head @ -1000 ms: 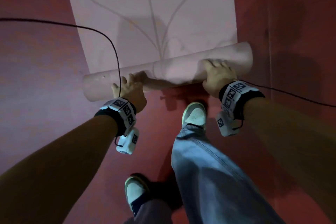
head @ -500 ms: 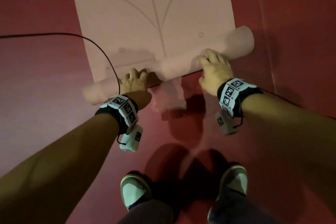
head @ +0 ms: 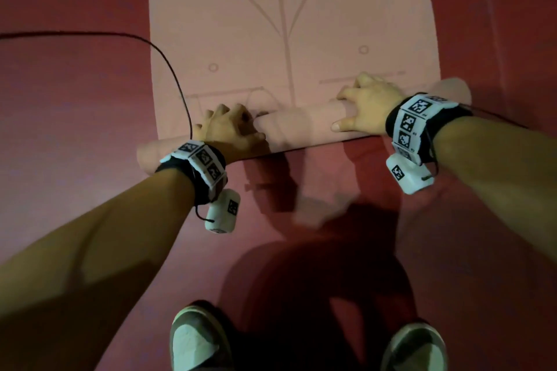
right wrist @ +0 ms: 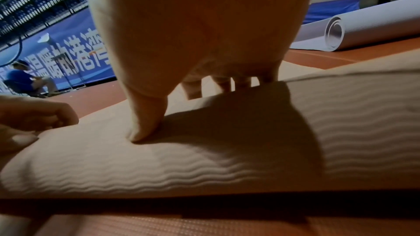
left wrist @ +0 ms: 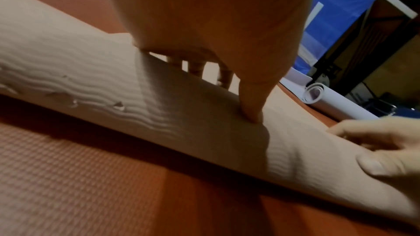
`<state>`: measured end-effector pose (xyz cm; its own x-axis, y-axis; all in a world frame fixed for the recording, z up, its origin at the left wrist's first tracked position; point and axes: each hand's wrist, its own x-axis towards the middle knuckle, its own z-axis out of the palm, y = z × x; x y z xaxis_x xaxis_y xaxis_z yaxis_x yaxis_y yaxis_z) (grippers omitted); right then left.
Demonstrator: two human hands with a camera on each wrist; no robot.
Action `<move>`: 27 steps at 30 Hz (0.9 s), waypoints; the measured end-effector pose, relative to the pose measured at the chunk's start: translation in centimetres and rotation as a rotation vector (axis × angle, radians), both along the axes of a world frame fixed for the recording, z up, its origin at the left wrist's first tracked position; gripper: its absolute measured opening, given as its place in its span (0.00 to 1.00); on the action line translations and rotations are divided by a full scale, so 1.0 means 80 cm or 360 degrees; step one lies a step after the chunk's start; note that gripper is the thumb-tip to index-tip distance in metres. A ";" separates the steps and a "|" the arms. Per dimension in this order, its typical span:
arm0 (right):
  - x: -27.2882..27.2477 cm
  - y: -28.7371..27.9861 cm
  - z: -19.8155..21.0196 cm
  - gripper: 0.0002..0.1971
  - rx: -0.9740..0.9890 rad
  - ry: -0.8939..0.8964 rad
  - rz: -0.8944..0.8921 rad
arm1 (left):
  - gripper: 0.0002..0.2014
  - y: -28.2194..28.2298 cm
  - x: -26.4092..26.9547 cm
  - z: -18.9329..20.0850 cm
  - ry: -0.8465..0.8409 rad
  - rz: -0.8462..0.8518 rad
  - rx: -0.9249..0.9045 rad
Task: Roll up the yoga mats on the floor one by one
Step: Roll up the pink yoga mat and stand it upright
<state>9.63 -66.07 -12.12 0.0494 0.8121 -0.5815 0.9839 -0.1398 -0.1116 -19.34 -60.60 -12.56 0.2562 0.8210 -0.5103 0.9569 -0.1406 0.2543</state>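
Observation:
A pink yoga mat lies on the red floor, its flat part [head: 271, 24] stretching away from me. Its near end is wound into a roll [head: 301, 126] that lies slightly slanted across the view. My left hand [head: 229, 129] grips the roll left of the middle, fingers curled over the far side and thumb [left wrist: 252, 107] pressing the near face. My right hand [head: 367, 105] holds the roll [right wrist: 227, 150] further right the same way, its thumb [right wrist: 145, 123] dug into the ribbed surface. The fingertips of both hands are hidden behind the roll.
A black cable [head: 168, 60] loops over the mat's left edge to my left wrist. My two shoes [head: 196, 340] [head: 416, 346] stand on the red floor behind the roll. A pale rolled mat [right wrist: 363, 30] lies beyond. A seated person in blue [right wrist: 20, 78] is by a blue banner.
The roll has travelled away from me along the mat, taking in more of the flat part. Both hands moved forward with it. My feet have come side by side behind it.

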 end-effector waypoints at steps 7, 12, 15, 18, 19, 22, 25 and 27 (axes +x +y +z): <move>0.003 -0.020 -0.022 0.38 0.0090 0.0098 0.0072 | 0.37 0.016 0.006 -0.014 0.0118 -0.0151 -0.0325; 0.002 -0.059 -0.028 0.45 0.0159 0.0065 0.0172 | 0.36 -0.007 0.002 -0.016 0.0230 -0.0230 -0.0317; -0.006 -0.092 -0.032 0.39 0.0209 -0.0017 0.0215 | 0.36 -0.043 0.006 -0.013 0.0427 -0.0273 -0.0198; -0.010 -0.125 -0.032 0.35 0.0253 0.0034 0.0187 | 0.33 -0.074 0.010 -0.014 0.0545 -0.0217 -0.0132; -0.008 -0.135 -0.032 0.33 0.0281 0.0076 0.0163 | 0.32 -0.083 0.011 -0.016 0.0542 -0.0189 -0.0096; -0.007 -0.152 -0.038 0.24 0.0420 0.0179 0.0110 | 0.30 -0.107 0.008 -0.019 0.0476 -0.0091 0.0050; -0.009 -0.159 -0.051 0.21 0.0594 0.0234 0.0017 | 0.34 -0.114 0.000 -0.028 0.0281 -0.0016 0.0129; -0.011 -0.163 -0.056 0.21 0.0654 0.0256 -0.0057 | 0.37 -0.117 -0.007 -0.031 0.0109 0.0041 0.0146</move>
<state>8.71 -79.10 -16.63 0.0171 0.9768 -0.2134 0.9449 -0.0856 -0.3161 -19.87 -69.94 -15.01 0.2012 0.8711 -0.4481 0.9752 -0.1351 0.1751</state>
